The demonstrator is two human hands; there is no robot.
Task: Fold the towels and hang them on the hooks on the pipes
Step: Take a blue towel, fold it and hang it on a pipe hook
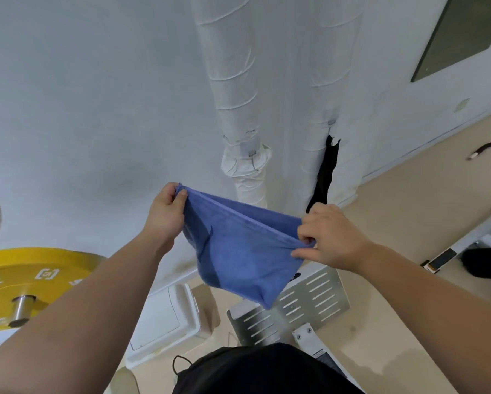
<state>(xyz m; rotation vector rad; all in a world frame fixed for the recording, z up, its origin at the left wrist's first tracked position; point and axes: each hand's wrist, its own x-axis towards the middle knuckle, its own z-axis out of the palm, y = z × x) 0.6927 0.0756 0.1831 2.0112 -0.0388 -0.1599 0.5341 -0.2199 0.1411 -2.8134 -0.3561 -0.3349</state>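
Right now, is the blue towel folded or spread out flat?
Folded. The blue towel is doubled over, two layered edges running along the top between the left hand and the right hand, the rest hanging below.

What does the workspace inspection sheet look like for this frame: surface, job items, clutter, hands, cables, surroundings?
Surface: beige floor; no table seen.
Job's things: blue towel folded double, held up in the air; two wrapped white pipes, each with a small hook; black towel hanging beside the right pipe.
Clutter: yellow weight plate, white box, slotted metal plate.
Hands: left hand pinches the towel's left top corner; right hand pinches the right one.
Cables: dark cable on the floor at far right; thin black cord at the bottom.
Surroundings: white wall, dark panel at upper right.
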